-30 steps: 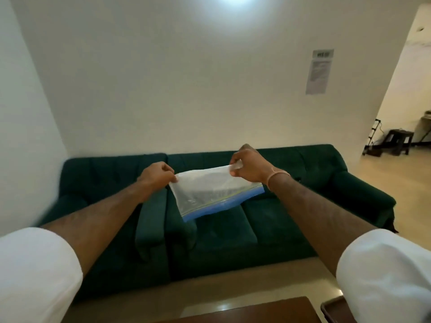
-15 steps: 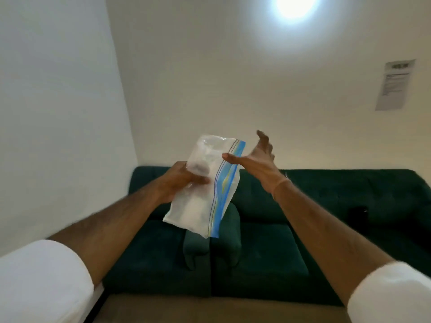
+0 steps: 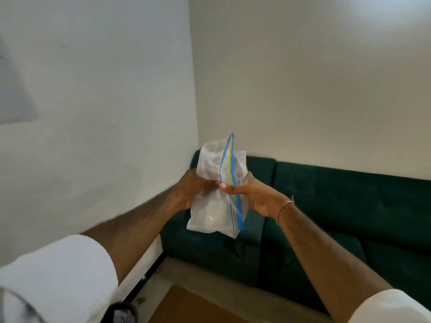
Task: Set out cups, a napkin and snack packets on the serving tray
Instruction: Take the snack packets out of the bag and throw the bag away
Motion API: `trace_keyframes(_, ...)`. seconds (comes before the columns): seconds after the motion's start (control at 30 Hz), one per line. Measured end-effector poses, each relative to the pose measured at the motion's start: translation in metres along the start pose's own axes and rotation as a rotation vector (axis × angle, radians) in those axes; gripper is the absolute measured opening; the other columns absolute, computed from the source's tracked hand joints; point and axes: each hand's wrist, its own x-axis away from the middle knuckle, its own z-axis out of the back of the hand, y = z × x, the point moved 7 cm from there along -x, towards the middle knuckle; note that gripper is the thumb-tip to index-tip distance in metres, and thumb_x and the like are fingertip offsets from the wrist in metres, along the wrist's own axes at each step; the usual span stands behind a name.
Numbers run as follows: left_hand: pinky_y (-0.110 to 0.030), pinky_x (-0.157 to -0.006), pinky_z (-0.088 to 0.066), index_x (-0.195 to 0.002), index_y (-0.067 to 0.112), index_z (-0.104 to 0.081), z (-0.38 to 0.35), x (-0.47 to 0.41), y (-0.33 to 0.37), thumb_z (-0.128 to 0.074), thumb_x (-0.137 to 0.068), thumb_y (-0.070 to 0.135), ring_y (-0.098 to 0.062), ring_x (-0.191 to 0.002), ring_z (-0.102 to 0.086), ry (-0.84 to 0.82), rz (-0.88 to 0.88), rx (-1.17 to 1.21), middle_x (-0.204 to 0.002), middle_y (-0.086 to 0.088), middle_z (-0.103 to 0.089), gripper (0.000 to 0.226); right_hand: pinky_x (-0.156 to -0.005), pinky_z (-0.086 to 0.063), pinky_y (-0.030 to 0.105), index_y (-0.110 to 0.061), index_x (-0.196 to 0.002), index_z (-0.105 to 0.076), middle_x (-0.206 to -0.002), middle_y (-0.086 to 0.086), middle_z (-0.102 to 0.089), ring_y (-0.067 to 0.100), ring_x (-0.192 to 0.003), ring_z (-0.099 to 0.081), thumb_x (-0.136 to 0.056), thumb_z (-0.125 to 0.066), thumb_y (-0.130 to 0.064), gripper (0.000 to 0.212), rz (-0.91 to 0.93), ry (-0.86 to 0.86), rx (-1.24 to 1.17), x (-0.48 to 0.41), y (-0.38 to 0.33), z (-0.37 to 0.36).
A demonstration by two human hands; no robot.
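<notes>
A clear plastic zip bag with a blue and yellow seal strip stands upright in front of me, squeezed at its middle. My left hand grips it from the left and my right hand closes on the seal edge from the right. Both hands are held out at chest height, above the sofa. What the bag holds is too blurred to tell. No tray, cups or napkin are in view.
A dark green sofa runs along the white back wall into the corner. A brown wooden table edge shows at the bottom. A dark round object sits at the lower left. Beige floor lies between table and sofa.
The view has swung left toward the room's corner. The bag went from stretched flat between both hands to upright and bunched. My right hand, open half a second ago, has closed on it.
</notes>
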Motion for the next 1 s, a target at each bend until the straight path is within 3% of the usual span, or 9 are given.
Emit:
trace_keyframes(0.1, -0.041, -0.068, -0.061, -0.09, 0.015, -0.08, 0.05, 0.006, -0.023, -0.093, -0.054, 0.006, -0.03, -0.084, -0.076, 0.052, 0.034, 0.064, -0.094, -0.014, -0.078, 0.04, -0.096, -0.056, 0.05, -0.01, -0.128, -0.05, -0.123, 0.011, -0.067, 0.03, -0.111, -0.067, -0.072, -0.084, 0.001, 0.066, 0.039, 0.174, 0.075, -0.032, 0.014, -0.034)
trace_keyframes(0.2, -0.034, -0.065, -0.06, -0.093, 0.019, -0.081, 0.109, 0.016, -0.048, -0.075, -0.072, -0.008, -0.023, -0.082, -0.076, 0.013, 0.058, 0.129, -0.093, -0.009, -0.078, 0.035, -0.082, -0.062, 0.044, -0.008, -0.122, -0.062, -0.111, 0.012, -0.073, 0.029, -0.097, -0.072, -0.079, -0.068, 0.016, 0.05, 0.005, 0.097, -0.079, -0.069, 0.041, -0.078)
trace_keyframes(0.37, -0.043, -0.09, -0.056, -0.126, 0.002, -0.064, 0.22, 0.036, -0.11, -0.058, -0.083, -0.008, -0.034, -0.109, -0.068, 0.026, 0.202, 0.199, -0.123, -0.02, -0.068, 0.044, -0.065, -0.061, 0.039, 0.003, -0.109, -0.07, -0.09, 0.017, -0.071, 0.027, -0.072, -0.069, -0.087, -0.053, 0.016, 0.031, -0.159, 0.062, -0.18, -0.132, 0.1, -0.158)
trace_keyframes(0.47, -0.035, -0.072, -0.059, -0.095, -0.005, -0.073, 0.301, 0.052, -0.158, -0.046, -0.075, -0.005, -0.028, -0.084, -0.07, 0.15, 0.283, 0.363, -0.1, -0.019, -0.069, 0.034, -0.064, -0.062, 0.037, -0.004, -0.087, -0.073, -0.081, 0.012, -0.073, 0.023, -0.067, -0.069, -0.094, -0.05, 0.008, 0.026, -0.213, 0.017, -0.138, -0.172, 0.139, -0.218)
trace_keyframes(0.57, -0.033, -0.068, -0.051, -0.066, 0.0, -0.071, 0.379, 0.074, -0.21, -0.054, -0.074, 0.021, -0.026, -0.073, -0.063, 0.285, 0.424, 0.472, -0.09, -0.013, -0.071, 0.029, -0.07, -0.061, 0.035, -0.002, -0.084, -0.075, -0.086, 0.01, -0.076, 0.02, -0.077, -0.072, -0.093, -0.053, 0.01, 0.027, -0.108, -0.019, 0.126, -0.222, 0.175, -0.28)
trace_keyframes(0.7, -0.037, -0.096, -0.04, -0.1, 0.015, -0.077, 0.447, 0.092, -0.299, -0.062, -0.084, 0.064, -0.024, -0.12, -0.053, 0.324, 0.669, -0.127, -0.133, -0.003, -0.059, 0.053, -0.096, -0.054, 0.035, 0.004, -0.084, -0.072, -0.114, 0.012, -0.072, 0.022, -0.103, -0.067, -0.077, -0.041, 0.024, 0.038, 0.027, -0.112, 0.699, -0.283, 0.24, -0.374)
trace_keyframes(0.77, -0.037, -0.107, -0.039, -0.123, 0.02, -0.067, 0.471, 0.098, -0.34, -0.072, -0.081, 0.05, -0.025, -0.131, -0.046, 0.372, 0.635, -0.323, -0.139, -0.004, -0.05, 0.053, -0.095, -0.054, 0.032, -0.003, -0.091, -0.076, -0.122, 0.003, -0.069, 0.018, -0.105, -0.066, -0.08, -0.045, 0.018, 0.04, 0.068, -0.173, 0.939, -0.307, 0.286, -0.419)
trace_keyframes(0.83, -0.037, -0.101, -0.045, -0.117, 0.022, -0.068, 0.493, 0.104, -0.39, -0.067, -0.088, 0.031, -0.023, -0.121, -0.052, 0.345, 0.57, -0.386, -0.129, 0.0, -0.057, 0.031, -0.095, -0.052, 0.033, -0.007, -0.095, -0.079, -0.133, -0.001, -0.063, 0.019, -0.112, -0.062, -0.084, -0.049, 0.011, 0.036, 0.071, -0.212, 1.098, -0.328, 0.344, -0.46)
trace_keyframes(1.0, -0.031, -0.086, -0.053, -0.109, 0.014, -0.059, 0.535, 0.139, -0.532, -0.057, -0.094, 0.006, -0.024, -0.102, -0.063, 0.499, 0.602, 0.128, -0.11, -0.009, -0.065, 0.018, -0.1, -0.05, 0.039, -0.006, -0.113, -0.071, -0.131, 0.012, -0.06, 0.03, -0.118, -0.058, -0.091, -0.047, -0.004, 0.032, -0.161, -0.209, 1.21, -0.362, 0.514, -0.514)
